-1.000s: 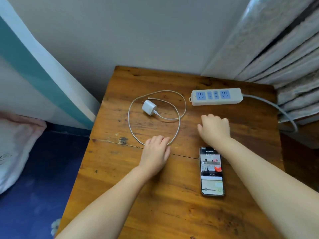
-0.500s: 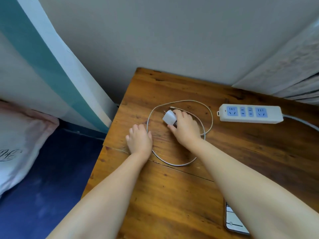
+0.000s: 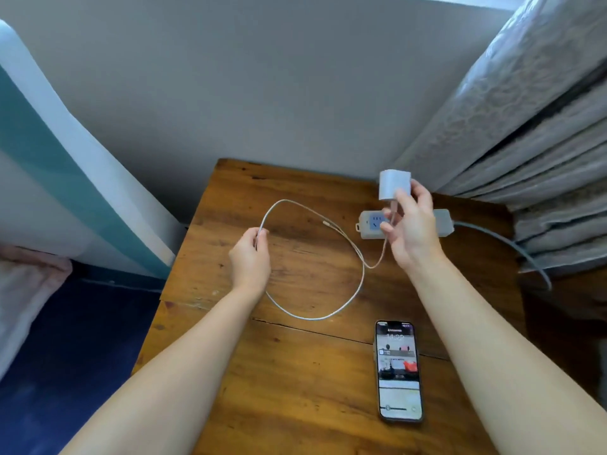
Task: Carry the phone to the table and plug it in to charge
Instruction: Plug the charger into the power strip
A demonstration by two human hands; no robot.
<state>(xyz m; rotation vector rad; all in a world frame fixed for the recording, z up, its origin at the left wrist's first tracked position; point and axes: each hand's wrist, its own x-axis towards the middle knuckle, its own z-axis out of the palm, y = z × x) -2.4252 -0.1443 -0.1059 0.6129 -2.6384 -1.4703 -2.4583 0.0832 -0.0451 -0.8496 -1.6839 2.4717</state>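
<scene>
The phone [image 3: 399,372] lies face up with its screen lit on the wooden table [image 3: 295,389], near the front right. My right hand [image 3: 410,228] holds the white charger block [image 3: 394,184] lifted above the white power strip [image 3: 371,223], which it partly hides. From the block the white cable [image 3: 345,307] loops down over the table. My left hand [image 3: 251,261] pinches the cable at the left side of the loop. The cable's free plug end [image 3: 326,222] rests on the wood inside the loop.
The power strip's grey cord [image 3: 512,247] runs off to the right under folded grey curtains [image 3: 542,142]. A grey wall stands behind the table. To the left are a teal and white panel [image 3: 65,165], a pink pillow [image 3: 26,290] and dark blue bedding [image 3: 82,356].
My right hand has picked the charger block off the table and raised it over the power strip. My left hand has taken hold of the cable. The view has shifted and the phone shows again.
</scene>
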